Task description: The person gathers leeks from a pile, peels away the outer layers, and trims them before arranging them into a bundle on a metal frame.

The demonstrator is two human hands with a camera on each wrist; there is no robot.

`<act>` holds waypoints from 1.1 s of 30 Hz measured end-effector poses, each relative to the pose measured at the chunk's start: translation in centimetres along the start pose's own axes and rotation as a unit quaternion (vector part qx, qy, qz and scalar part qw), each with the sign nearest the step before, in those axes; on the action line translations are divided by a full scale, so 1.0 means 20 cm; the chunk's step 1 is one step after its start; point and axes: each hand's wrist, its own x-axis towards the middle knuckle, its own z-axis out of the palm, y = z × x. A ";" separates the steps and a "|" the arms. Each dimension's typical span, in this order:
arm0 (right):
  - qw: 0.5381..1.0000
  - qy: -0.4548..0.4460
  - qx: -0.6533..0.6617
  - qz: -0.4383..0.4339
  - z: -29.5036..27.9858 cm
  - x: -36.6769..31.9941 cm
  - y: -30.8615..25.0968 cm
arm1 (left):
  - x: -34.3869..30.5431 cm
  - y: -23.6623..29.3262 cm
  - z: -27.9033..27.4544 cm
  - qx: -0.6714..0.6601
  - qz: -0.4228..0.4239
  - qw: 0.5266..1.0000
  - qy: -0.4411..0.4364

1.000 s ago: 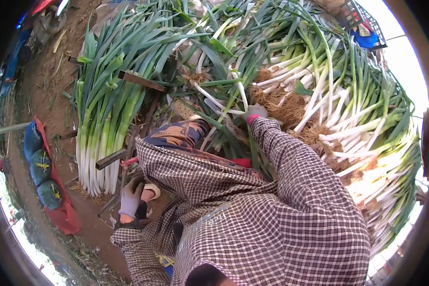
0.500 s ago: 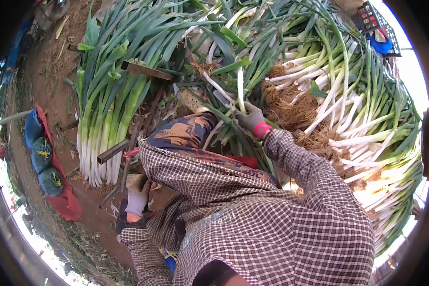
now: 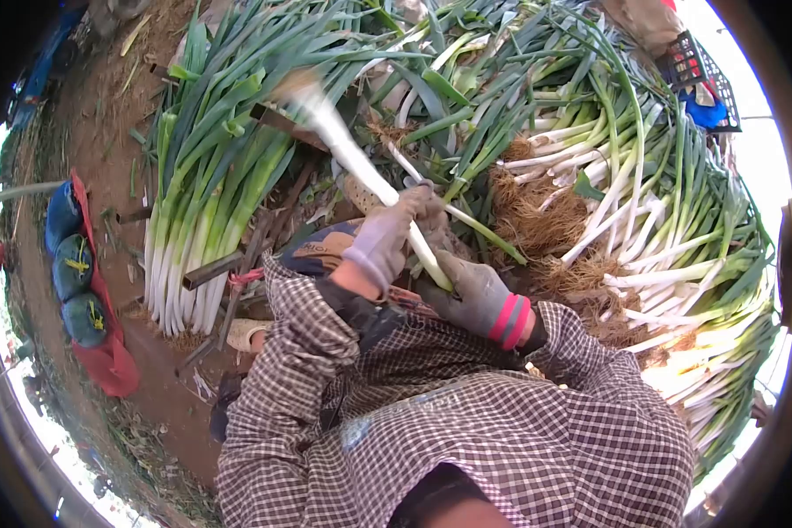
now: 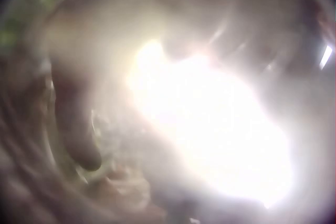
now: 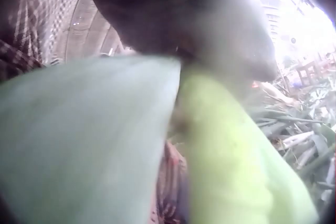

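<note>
A leek (image 3: pixel 352 163) is held aslant above the lap, its blurred root end up and to the left, its greener end down by the right hand (image 3: pixel 480 299). Its shaft is gripped by the left hand (image 3: pixel 380 242), with fingers curled round it; the lower end seems pinched by the right, though those fingertips are partly hidden. In the right wrist view a broad leaf (image 5: pixel 89 134) is spread apart from the pale green stalk, so stripping is judged to be under way on this leek; whether it is finished cannot be told. At the person's left, a bundle (image 3: pixel 198 238) is lined up among metal bars (image 3: pixel 213 271), white ends together, and may be taken as the finished share. Far more appears to be left: at the right a large heap (image 3: pixel 678 238) is spread, with thick roots (image 3: pixel 537 211) attached. Beyond it a black crate (image 3: pixel 722 84) is seen.
</note>
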 end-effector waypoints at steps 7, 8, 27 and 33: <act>0.979 0.000 -0.191 0.071 0.03 0.42 0.79 | -0.20 -0.01 -0.15 -0.093 0.126 0.987 0.019; 0.961 -0.028 -0.275 0.008 0.09 0.46 0.92 | -0.23 -0.04 -0.17 -0.069 0.129 0.989 0.028; 0.861 -0.121 -0.494 0.017 -0.63 0.52 0.61 | -0.26 -0.15 -0.14 -0.061 0.114 0.989 -0.077; 0.930 -0.084 -0.336 0.127 -0.62 0.28 0.23 | -0.22 -0.20 -0.14 -0.157 0.002 0.986 -0.051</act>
